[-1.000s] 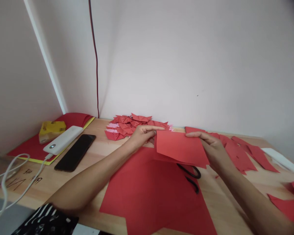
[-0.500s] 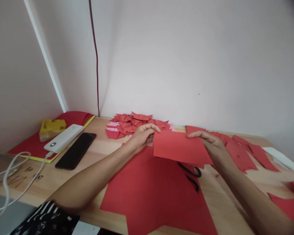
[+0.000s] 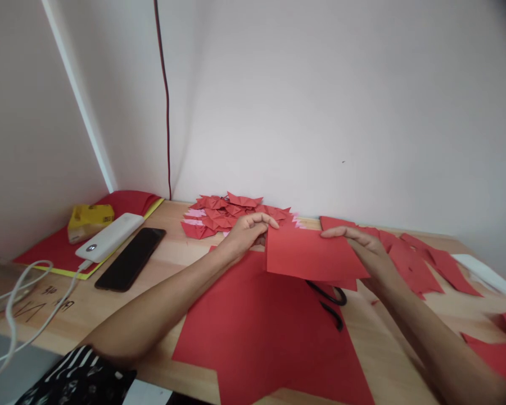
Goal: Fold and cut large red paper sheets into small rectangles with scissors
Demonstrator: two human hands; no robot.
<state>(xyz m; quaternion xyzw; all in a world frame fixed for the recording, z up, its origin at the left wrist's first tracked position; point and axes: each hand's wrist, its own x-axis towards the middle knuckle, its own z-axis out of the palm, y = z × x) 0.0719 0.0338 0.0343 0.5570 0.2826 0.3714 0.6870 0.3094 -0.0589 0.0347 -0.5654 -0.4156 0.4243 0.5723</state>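
Both my hands hold a folded red paper sheet a little above the wooden table. My left hand pinches its upper left corner with fingers closed. On the right edge, my right hand grips the sheet, fingers lying along its top. Beneath it lies a large red paper sheet flat on the table. Black scissors show partly from under the held sheet.
A pile of folded red paper pieces sits by the wall. Cut red strips lie at the right. At the left are a black phone, a white power bank with cable, and a yellow box on red and yellow paper.
The top layer of the held sheet has come down flatter and shifted slightly. My left fingers have curled onto its corner. Both arms stay nearly in place.
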